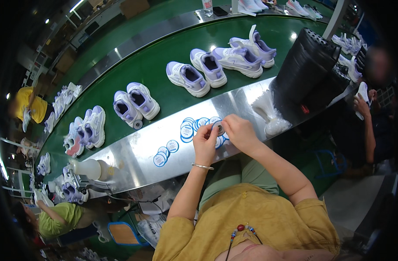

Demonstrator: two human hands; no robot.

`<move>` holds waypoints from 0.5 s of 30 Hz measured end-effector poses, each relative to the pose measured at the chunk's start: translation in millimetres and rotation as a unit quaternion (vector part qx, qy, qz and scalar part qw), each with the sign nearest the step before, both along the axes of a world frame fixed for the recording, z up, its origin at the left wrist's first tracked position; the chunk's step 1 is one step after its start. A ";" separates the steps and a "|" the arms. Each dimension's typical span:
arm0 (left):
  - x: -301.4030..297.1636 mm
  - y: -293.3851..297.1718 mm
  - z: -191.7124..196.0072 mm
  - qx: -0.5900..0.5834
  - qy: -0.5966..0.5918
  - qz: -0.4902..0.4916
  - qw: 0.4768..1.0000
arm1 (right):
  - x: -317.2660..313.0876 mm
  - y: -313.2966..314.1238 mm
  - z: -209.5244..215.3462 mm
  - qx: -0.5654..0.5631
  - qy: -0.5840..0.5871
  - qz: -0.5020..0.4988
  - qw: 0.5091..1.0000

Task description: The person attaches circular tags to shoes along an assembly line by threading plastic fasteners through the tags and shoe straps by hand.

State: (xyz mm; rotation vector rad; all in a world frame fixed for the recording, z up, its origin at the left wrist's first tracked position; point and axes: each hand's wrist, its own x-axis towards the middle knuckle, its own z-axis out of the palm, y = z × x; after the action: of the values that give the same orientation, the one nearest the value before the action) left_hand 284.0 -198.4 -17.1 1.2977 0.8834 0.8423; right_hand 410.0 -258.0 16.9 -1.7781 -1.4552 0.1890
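I pinch a small round white-and-blue sticker disc [218,127] between both hands: my left hand [205,141] closes on its lower edge while my right hand [239,132] grips the top, fingertips close so I can peel it just above the near edge of the shiny steel table [133,156]. More round stickers [188,129] lie flat there within reach. Beyond, white-and-lilac sneakers [188,78] sit in pairs on the green conveyor belt [155,65] of a factory hall.

A shiny metal tabletop [133,154] runs beside a green conveyor belt [155,65]. On the tabletop lie round blue-and-white stickers [166,152], a white squeeze bottle [89,168] on its side and a clear bag of white pieces [271,115]. White-and-lilac sneakers [188,78] sit in pairs on the belt.
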 end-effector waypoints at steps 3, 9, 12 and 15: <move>1.2 -0.5 -1.5 0.028 0.001 0.002 1.000 | 0.8 2.1 -2.6 -0.002 -0.040 -0.008 0.999; 3.4 -4.5 -1.1 0.087 -0.034 0.006 0.996 | -3.7 3.4 -0.7 -0.002 -0.082 0.010 0.997; 2.0 -0.4 6.0 0.057 -0.066 -0.009 0.996 | 1.9 3.9 -3.6 0.036 -0.066 0.030 0.997; 1.6 2.8 11.5 -0.047 -0.125 -0.030 0.991 | -1.1 3.9 -4.9 0.061 -0.038 0.054 0.996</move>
State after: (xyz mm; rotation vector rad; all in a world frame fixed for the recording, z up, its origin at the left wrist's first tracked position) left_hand 285.7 -195.5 -5.6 1.1031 0.6736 0.8844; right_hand 408.9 -254.1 12.0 -1.6255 -1.5831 0.0862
